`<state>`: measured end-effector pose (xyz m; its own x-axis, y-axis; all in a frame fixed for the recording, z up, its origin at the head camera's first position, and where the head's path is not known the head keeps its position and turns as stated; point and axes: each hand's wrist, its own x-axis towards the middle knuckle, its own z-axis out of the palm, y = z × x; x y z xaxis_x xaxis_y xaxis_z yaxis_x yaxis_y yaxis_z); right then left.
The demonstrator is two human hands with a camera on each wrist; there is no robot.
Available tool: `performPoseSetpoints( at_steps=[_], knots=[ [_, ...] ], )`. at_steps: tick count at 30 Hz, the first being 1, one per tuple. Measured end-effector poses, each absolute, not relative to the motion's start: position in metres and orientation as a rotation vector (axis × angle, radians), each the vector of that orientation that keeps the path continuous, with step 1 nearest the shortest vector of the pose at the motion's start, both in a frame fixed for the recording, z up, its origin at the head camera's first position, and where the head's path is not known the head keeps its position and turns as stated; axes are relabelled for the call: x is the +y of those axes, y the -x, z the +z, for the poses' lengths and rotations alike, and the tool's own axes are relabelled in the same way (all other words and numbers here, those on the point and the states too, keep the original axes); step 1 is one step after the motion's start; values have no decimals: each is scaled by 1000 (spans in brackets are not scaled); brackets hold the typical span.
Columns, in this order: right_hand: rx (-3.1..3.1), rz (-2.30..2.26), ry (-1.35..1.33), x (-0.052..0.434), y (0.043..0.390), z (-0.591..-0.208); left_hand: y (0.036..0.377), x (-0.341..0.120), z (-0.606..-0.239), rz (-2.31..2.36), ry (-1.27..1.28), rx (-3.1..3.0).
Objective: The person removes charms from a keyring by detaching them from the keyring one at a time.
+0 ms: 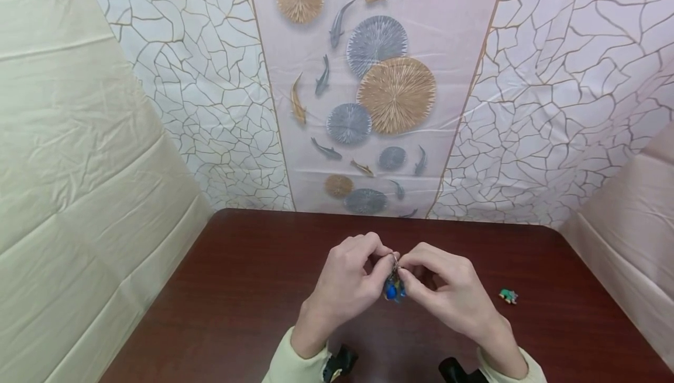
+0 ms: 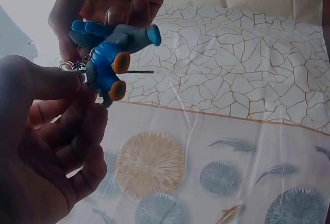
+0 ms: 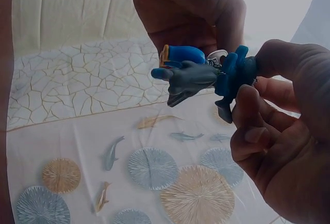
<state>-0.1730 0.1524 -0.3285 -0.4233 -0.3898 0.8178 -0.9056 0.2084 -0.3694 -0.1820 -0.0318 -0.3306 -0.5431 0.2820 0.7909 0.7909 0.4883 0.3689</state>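
Observation:
Both hands meet above the middle of the table in the head view. My left hand point(image 1: 347, 275) pinches a metal ring and chain point(image 2: 75, 66) between thumb and forefinger. From these hangs a small grey-and-blue figurine keychain point(image 2: 108, 64) with orange feet; a thin metal strip point(image 2: 142, 72) shows edge-on behind it. My right hand point(image 1: 455, 286) faces the left and pinches the keychain's other side. In the right wrist view, its fingers hold the end of a dark figure point(image 3: 234, 82) with blue parts. The fingertips hide much of the ring.
A small green-and-purple figurine point(image 1: 508, 296) lies on the dark brown table point(image 1: 237, 295), right of the right hand. A patterned cloth point(image 1: 363, 166) hangs behind the table's far edge, and plain cream cloth point(image 1: 105, 166) hangs at the left side.

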Motion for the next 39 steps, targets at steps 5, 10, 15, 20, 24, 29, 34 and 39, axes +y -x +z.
performPoseSetpoints(
  at_steps=[5,10,15,20,24,29,34,39],
  knots=[
    [-1906,1159,-1200,154,174,-326,181,-32,-330,-1077,880,-2122],
    [-1904,1139,-1194,155,174,-325,184,-33,-329,-1063,969,-2101],
    [-1902,1149,-1194,155,174,-325,186,-33,-330,-959,1002,-2014],
    [-1900,1163,-1206,153,173,-327,186,-32,-331,-937,949,-2007],
    [-1899,1168,-1216,151,173,-328,184,-32,-332,-1002,907,-2073],
    [-1886,1136,-1222,151,175,-328,185,-33,-331,-989,974,-2077],
    [-1896,1105,-1211,151,176,-329,189,-34,-331,-871,1026,-2012],
    [-1913,1121,-1197,152,175,-331,188,-34,-332,-864,984,-1994]
  ],
)
